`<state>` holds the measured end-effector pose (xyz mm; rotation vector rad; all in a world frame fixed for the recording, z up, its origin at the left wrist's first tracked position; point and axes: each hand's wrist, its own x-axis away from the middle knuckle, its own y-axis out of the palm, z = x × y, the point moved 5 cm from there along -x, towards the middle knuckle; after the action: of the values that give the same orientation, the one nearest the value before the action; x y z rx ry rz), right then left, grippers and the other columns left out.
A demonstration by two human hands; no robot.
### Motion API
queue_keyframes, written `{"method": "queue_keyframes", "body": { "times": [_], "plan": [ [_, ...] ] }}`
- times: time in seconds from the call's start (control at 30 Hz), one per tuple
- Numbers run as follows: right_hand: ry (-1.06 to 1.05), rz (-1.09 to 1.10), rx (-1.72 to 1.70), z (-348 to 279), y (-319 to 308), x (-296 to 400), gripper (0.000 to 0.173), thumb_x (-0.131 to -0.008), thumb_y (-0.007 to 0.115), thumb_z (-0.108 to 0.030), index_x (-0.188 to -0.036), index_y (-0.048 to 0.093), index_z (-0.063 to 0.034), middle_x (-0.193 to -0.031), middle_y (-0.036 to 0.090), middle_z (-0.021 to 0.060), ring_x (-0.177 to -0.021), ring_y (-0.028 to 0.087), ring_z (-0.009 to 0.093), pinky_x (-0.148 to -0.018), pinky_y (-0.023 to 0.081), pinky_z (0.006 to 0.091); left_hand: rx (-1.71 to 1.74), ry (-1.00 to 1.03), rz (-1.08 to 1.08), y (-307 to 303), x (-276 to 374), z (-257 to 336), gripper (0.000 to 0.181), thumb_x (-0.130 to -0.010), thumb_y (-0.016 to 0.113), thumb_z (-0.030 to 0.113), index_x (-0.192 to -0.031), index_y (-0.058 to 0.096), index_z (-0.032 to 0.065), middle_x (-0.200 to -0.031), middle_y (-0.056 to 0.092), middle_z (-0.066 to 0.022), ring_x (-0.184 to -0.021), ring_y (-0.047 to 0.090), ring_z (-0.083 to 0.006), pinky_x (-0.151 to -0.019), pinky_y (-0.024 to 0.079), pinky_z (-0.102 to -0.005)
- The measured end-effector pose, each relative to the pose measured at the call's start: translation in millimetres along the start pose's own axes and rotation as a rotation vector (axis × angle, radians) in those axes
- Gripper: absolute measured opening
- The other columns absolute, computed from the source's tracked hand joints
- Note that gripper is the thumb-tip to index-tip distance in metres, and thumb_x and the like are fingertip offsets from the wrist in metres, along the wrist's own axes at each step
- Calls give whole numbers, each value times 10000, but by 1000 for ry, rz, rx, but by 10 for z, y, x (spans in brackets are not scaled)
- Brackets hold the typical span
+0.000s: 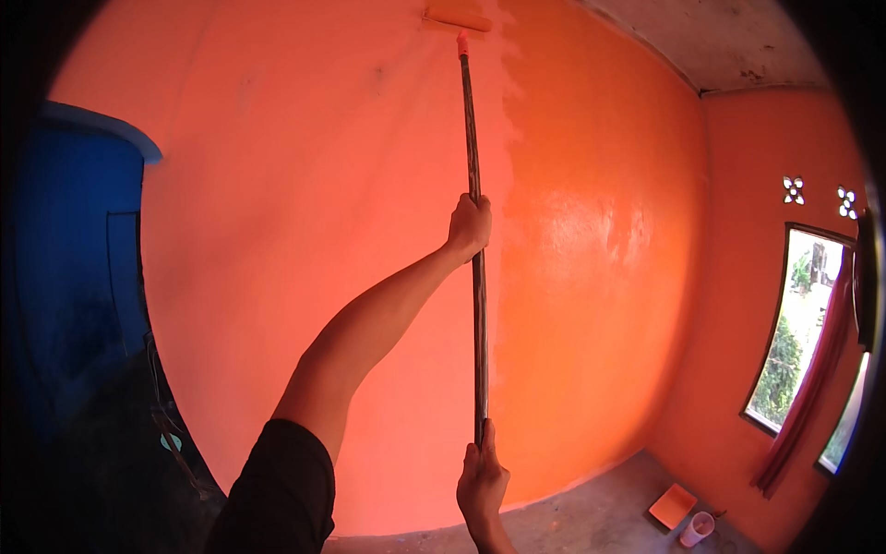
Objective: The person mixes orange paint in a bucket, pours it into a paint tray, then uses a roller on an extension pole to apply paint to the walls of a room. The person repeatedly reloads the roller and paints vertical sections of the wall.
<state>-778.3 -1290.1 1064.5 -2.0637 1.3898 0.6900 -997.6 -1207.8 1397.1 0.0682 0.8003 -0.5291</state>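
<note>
A paint roller (458, 19) lies against the upper part of the wall, close to where the pinkish surface meets the brighter orange paint (581, 242). Its handle joins a long dark pole (471, 138) that runs down the middle of the view. My left hand (471, 223) is closed around the pole about midway, with the arm stretched up. Lower down, my right hand (483, 478) grips the pole near its bottom end, thumb or finger pointing up along it. The orange paint looks glossy in places.
On the grey floor at lower right stand an orange paint tray (672, 506) and a plastic container (697, 529). A window (796, 325) with a red curtain (813, 388) is at right. The stained ceiling (734, 41) is above, and a blue-walled opening (76, 263) is at left.
</note>
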Motion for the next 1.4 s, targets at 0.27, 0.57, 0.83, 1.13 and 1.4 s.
{"method": "queue_keyframes", "body": {
  "times": [0.27, 0.57, 0.83, 1.13, 1.4],
  "plan": [
    [67, 13, 20, 56, 13, 96, 506, -976, 560, -98, -1457, 444, 7, -626, 574, 133, -528, 600, 209, -523, 488, 338, 33, -1, -23, 44, 74, -83, 402, -1045, 401, 349, -1121, 440, -43, -798, 587, -127, -564, 588, -201, -477, 507, -371],
    [65, 6, 13, 195, -73, 159, 528, -977, 565, -103, -1474, 423, 4, -631, 549, 121, -531, 567, 180, -530, 480, 320, 26, -9, 0, 101, 171, -114, 394, -1048, 380, 346, -1128, 441, -35, -798, 595, -136, -597, 603, -221, -509, 511, -386],
    [118, -42, 81, 407, -159, 333, 522, -979, 553, -159, -1458, 432, 8, -677, 611, 172, -579, 639, 295, -561, 511, 374, 57, -11, 6, 258, 384, -392, 406, -1039, 401, 360, -1112, 460, -36, -812, 615, -153, -645, 630, -257, -538, 509, -412],
    [84, 85, 33, 1069, -232, 1164, 337, -970, 576, -171, -1258, 630, -5, -659, 574, 177, -562, 557, 245, -521, 445, 401, -10, 21, 85, 509, 1160, -1214, 383, -1031, 433, 375, -989, 467, -4, -725, 593, -167, -653, 627, -319, -582, 479, -459],
    [346, -187, 211, 2008, -760, 2555, 469, -986, 572, -341, -1307, 579, 0, -735, 626, 291, -622, 635, 412, -528, 461, 485, 11, -79, 71, 872, 2754, -1760, 346, -1039, 467, 369, -961, 449, 33, -676, 556, -149, -600, 601, -310, -537, 436, -450]
  ]
}}
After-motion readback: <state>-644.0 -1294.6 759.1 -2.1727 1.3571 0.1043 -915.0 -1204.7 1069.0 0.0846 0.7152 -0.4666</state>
